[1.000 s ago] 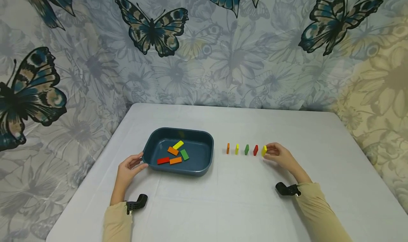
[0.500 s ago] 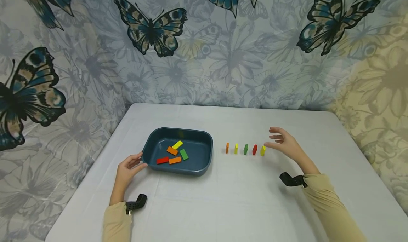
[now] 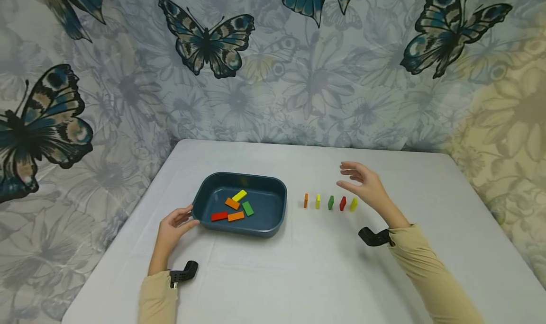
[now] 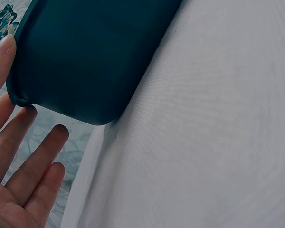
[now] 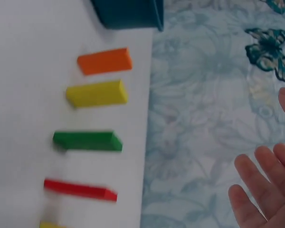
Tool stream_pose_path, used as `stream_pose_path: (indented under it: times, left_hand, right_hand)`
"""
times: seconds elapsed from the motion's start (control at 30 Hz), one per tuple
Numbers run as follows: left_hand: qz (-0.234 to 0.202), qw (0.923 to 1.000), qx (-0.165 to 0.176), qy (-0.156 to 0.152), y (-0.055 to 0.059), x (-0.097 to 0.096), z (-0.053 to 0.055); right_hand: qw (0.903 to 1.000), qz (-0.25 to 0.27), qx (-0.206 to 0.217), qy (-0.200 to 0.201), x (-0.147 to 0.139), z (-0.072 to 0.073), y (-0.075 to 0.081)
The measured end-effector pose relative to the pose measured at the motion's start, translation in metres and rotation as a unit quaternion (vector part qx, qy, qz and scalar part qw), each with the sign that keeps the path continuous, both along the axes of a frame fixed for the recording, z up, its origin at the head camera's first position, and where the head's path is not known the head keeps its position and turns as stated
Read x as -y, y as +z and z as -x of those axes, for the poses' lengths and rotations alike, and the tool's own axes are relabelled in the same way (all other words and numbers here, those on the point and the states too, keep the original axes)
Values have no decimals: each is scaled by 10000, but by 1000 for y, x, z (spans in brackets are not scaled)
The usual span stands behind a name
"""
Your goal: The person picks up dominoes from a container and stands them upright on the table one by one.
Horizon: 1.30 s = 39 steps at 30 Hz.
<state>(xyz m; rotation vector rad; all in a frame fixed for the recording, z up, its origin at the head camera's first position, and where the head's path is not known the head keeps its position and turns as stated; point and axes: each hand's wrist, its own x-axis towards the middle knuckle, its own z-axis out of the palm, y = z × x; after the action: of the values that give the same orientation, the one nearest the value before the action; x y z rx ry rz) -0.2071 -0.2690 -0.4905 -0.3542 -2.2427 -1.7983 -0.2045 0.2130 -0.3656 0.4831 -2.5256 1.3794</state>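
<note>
On the white table (image 3: 277,281) a row of small domino-like blocks stands on end, spaced apart: orange (image 3: 305,200), yellow (image 3: 317,201), green (image 3: 331,202), red (image 3: 343,203) and, at the right end, another yellow block (image 3: 353,204). My right hand (image 3: 364,185) hovers in the air just behind and above the right end, fingers apart, holding nothing. A dark blue rectangular tray (image 3: 273,229) sits left of the row. My left hand (image 3: 172,224) holds its left corner, thumb (image 4: 2,59) at the rim and fingertips against the end wall; its outer fingers are spread free.
Inside the tray lie several flat blocks: a yellow block (image 3: 240,195), a green block (image 3: 248,208), a red block (image 3: 219,216) and two orange ones. A butterfly-printed cloth (image 3: 315,92) rises behind the table's back edge. Black wrist cameras are strapped at both sleeves.
My right hand has let go of the rightmost yellow block, which stays standing, then lifted back and shifted left over the row. The left hand and tray keep their place.
</note>
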Motion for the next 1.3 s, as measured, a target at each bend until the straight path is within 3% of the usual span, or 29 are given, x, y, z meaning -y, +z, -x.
stream_pose_path:
  times: [0.27,0.43,0.57,0.8,0.93,1.0,1.13,1.3]
  left_hand:
    - [121,9997,199,6,0,2,-3]
    - [208,9997,110,61,13,-1,-10]
    - [279,9995,106,109,23,-5,-16]
    - [287,9994,113,161,25,-8,-15]
    - [289,9994,125,164,27,-9,-15]
    - [324,9993,129,164,26,-9,-14]
    - [294,9994,103,133,15,-4,-8]
    - [240,9996,124,123,4,-1,-1]
  right_hand:
    - [9971,669,-54,359,40,10,-2]
    - [9925,1040,-26,643,73,16,-4]
    - [9899,1174,8,790,95,19,-4]
    - [9883,1144,-55,1003,123,23,-10]
    - [9888,1104,-68,1001,134,28,-28]
    - [9891,1075,-66,1009,139,32,-41]
    - [9899,958,-32,1044,150,40,-62]
    - [9897,747,121,1213,164,40,-70]
